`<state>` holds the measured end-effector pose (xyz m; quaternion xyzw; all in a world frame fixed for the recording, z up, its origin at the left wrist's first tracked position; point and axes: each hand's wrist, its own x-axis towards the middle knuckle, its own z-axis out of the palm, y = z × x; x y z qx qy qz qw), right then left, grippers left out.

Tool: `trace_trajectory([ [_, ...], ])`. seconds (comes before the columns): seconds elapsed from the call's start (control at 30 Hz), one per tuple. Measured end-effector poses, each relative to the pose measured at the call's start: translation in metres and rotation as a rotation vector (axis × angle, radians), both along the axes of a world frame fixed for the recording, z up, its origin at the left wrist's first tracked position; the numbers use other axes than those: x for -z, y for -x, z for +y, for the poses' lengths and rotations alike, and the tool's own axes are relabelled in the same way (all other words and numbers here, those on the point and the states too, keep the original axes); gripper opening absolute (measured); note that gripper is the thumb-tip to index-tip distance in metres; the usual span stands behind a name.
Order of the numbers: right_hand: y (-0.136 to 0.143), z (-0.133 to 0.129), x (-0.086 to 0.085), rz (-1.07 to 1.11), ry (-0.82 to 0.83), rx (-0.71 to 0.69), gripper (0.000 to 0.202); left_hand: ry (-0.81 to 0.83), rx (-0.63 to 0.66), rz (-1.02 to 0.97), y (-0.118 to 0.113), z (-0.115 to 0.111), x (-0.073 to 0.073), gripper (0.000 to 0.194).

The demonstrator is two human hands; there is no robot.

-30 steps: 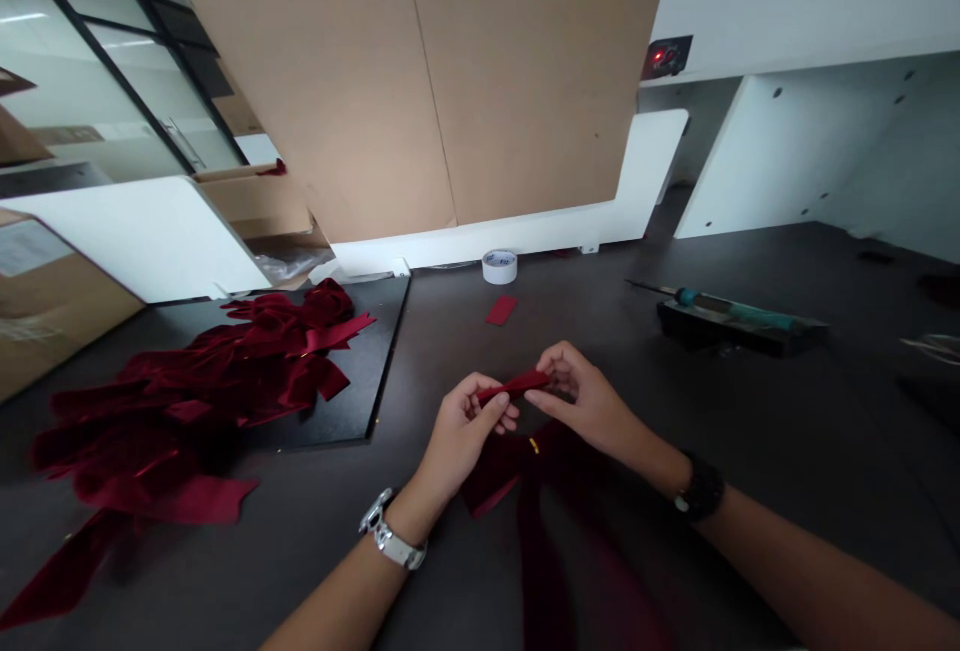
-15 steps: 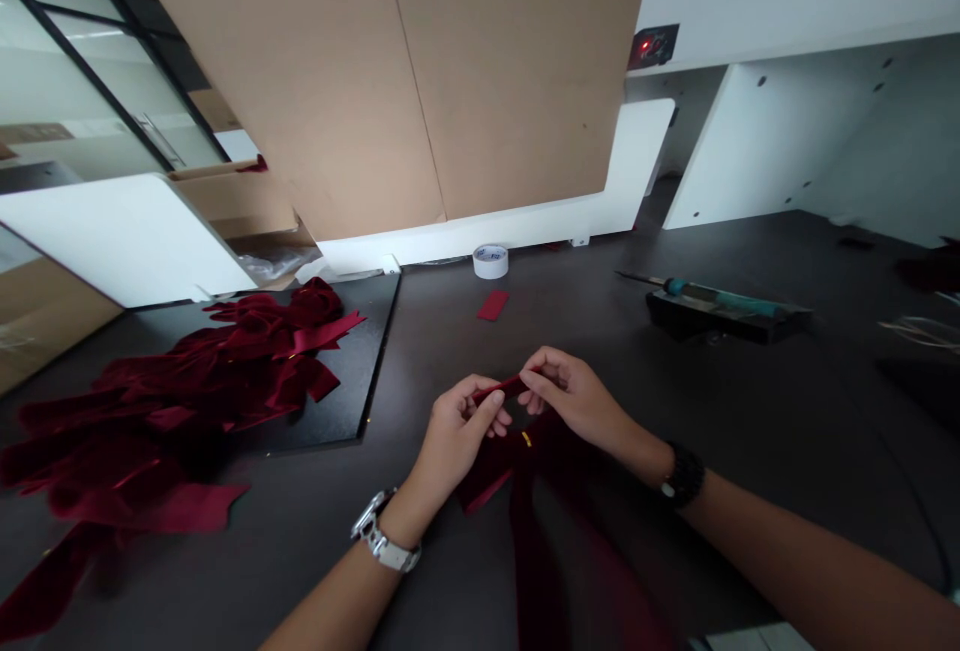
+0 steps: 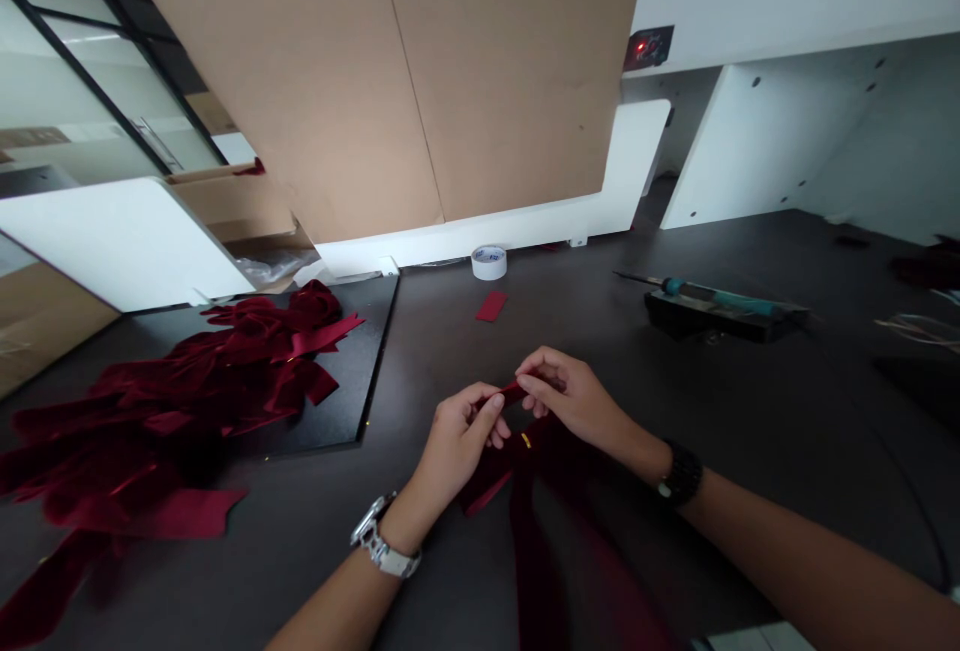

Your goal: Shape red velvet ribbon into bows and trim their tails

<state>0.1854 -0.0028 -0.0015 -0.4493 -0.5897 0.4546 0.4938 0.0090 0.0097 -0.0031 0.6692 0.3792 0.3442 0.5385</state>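
Observation:
Between my two hands a short strip of dark red ribbon is stretched. My left hand pinches one end between thumb and forefinger. The other end is in the fingertips of my right hand. Just below and behind the hands lies a dark red velvet bow, a gold-coloured tie at its middle and long tails running toward me. My hands partly hide its loops. Beyond them, a small flat red piece lies on the dark table.
A heap of red velvet bows spreads over a black board on the left. A roll of tape stands near the white panel at the back. On the right, a soldering iron rests on a black holder. Cardboard rises behind.
My left hand's fingers have closed a little further along the strip, so less of it shows between the hands. The bow and the other things stay where they were.

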Motion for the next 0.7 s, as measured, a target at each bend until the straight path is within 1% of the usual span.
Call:
trace_trajectory([
  [0.2, 0.0016, -0.001, 0.0017, -0.023, 0.019, -0.047, 0.026, -0.032, 0.018, 0.024, 0.0002, -0.0014, 0.0005, 0.03],
  [0.33, 0.0009, -0.0015, 0.0004, -0.059, 0.002, -0.058, 0.018, -0.066, 0.036, 0.051, -0.0001, -0.0032, 0.0001, 0.031],
  [0.4, 0.0006, -0.0021, -0.0012, -0.075, -0.018, -0.045, 0.019, -0.076, 0.045, 0.058, 0.0001, -0.0033, 0.0002, 0.031],
  [0.53, 0.0008, -0.0033, -0.0041, -0.085, -0.02, -0.042, 0.018, -0.064, 0.045, 0.052, 0.0, -0.0027, 0.0013, 0.032],
  [0.7, 0.0011, -0.0035, -0.0025, -0.092, -0.024, -0.052, 0.017, -0.029, 0.075, 0.068, -0.0013, -0.0024, 0.0027, 0.032],
])
